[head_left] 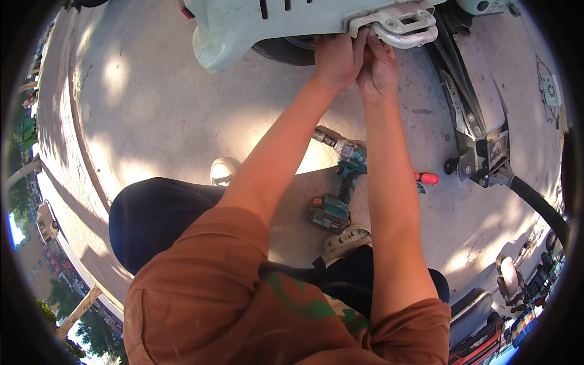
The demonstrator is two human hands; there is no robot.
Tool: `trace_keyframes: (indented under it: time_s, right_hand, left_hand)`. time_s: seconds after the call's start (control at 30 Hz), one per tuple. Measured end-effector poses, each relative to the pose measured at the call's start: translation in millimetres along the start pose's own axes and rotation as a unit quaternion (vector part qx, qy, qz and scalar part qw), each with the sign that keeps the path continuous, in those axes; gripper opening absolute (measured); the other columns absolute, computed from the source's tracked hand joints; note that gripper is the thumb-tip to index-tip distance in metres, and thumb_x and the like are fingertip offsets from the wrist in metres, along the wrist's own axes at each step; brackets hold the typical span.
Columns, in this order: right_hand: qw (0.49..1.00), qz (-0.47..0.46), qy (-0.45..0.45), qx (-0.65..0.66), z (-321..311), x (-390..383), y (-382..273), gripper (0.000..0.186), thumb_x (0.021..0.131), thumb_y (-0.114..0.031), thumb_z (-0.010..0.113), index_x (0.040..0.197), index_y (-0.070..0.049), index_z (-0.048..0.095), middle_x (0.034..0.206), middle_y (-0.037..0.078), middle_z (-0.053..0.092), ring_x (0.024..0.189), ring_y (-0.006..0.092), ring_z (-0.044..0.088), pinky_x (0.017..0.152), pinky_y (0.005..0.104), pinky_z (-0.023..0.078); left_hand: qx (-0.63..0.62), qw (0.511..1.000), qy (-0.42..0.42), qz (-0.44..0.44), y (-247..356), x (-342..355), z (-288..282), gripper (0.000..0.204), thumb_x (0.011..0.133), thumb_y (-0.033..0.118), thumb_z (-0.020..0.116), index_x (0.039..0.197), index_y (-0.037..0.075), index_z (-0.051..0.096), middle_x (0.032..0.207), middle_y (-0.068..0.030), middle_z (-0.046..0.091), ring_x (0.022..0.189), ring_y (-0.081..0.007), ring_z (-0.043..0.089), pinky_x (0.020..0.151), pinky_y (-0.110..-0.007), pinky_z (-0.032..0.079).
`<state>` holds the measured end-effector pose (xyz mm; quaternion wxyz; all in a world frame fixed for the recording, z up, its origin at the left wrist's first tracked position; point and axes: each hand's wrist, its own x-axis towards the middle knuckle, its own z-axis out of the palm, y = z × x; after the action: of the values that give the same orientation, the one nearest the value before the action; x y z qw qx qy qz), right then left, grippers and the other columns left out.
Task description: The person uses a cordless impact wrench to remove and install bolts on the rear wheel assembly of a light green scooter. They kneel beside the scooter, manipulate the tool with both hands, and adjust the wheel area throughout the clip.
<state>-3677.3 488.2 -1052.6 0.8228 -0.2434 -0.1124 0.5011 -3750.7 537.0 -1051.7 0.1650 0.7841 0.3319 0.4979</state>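
Observation:
Both my hands reach up to the underside of a pale green scooter body point(267, 19), at its light metal bracket point(406, 38) with a long slot and bolts. My left hand point(336, 62) is closed, its fingers curled under the bracket's left end and partly hidden. Right beside it, my right hand point(380, 72) is closed in a pinch, fingertips against the bracket's lower edge. Whatever is between the fingers is too small or covered to make out. Part of a dark wheel point(285, 52) shows to the left of my hands.
A teal and black cordless power tool point(348, 176) lies on the concrete between my forearms. A red-handled tool point(427, 178) lies right of my right forearm. Farther right stands a floor jack point(477, 143) with a long black handle point(538, 204). Parked scooters point(511, 280) stand at lower right.

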Motion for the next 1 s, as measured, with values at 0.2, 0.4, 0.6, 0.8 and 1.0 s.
trace_keyframes:
  time_s: [0.2, 0.4, 0.6, 0.8, 1.0]
  right_hand:
    - [1.000, -0.005, 0.006, -0.010, 0.2, -0.4, -1.0, 0.026, 0.095, -0.003, 0.054, 0.121, -0.002, 0.054, 0.115, 0.008, 0.062, 0.109, 0.0184, 0.059, 0.096, 0.0310, 0.049]
    - [1.000, 0.004, 0.020, -0.014, -3.8, 1.4, -0.8, 0.027, 0.095, -0.002, 0.054, 0.122, -0.003, 0.054, 0.117, 0.008, 0.061, 0.110, 0.0182, 0.059, 0.096, 0.0308, 0.049]
    - [1.000, 0.007, 0.003, -0.003, -2.9, 0.4, -1.2, 0.029, 0.094, -0.002, 0.054, 0.123, -0.003, 0.054, 0.118, 0.007, 0.062, 0.108, 0.0181, 0.059, 0.095, 0.0305, 0.050]
    - [1.000, 0.010, -0.002, -0.001, -6.1, 2.4, 0.7, 0.029, 0.095, -0.003, 0.054, 0.123, -0.002, 0.053, 0.118, 0.008, 0.061, 0.109, 0.0179, 0.059, 0.095, 0.0298, 0.050]
    - [1.000, -0.001, 0.014, -0.009, 0.0, 1.1, -0.1, 0.029, 0.095, -0.004, 0.055, 0.123, -0.002, 0.053, 0.118, 0.008, 0.062, 0.109, 0.0178, 0.060, 0.095, 0.0299, 0.050]
  left_hand:
    - [0.056, 0.998, 0.010, 0.019, 7.3, 3.7, -2.4, 0.021, 0.091, 0.021, 0.056, 0.095, 0.003, 0.066, 0.078, -0.0144, 0.067, 0.064, -0.0345, 0.064, 0.056, -0.041, 0.050]
    - [0.101, 0.994, 0.039, 0.025, 11.5, 8.1, -0.7, 0.022, 0.091, 0.022, 0.056, 0.088, 0.004, 0.067, 0.067, -0.0125, 0.064, 0.054, -0.0331, 0.061, 0.049, -0.040, 0.049]
    - [0.160, 0.986, -0.022, -0.043, 16.5, 4.7, -1.9, 0.028, 0.091, 0.026, 0.056, 0.080, 0.003, 0.068, 0.066, -0.0131, 0.063, 0.057, -0.0327, 0.062, 0.053, -0.040, 0.049]
    - [0.039, 0.993, 0.111, 0.011, 3.6, 1.1, 12.7, 0.029, 0.089, 0.029, 0.059, 0.080, 0.003, 0.067, 0.068, -0.0164, 0.062, 0.061, -0.0363, 0.060, 0.055, -0.043, 0.047]
    - [0.067, 0.997, 0.023, -0.008, 3.4, -1.9, 10.0, 0.026, 0.090, 0.026, 0.057, 0.081, 0.005, 0.068, 0.068, -0.0145, 0.062, 0.061, -0.0355, 0.060, 0.055, -0.043, 0.047]
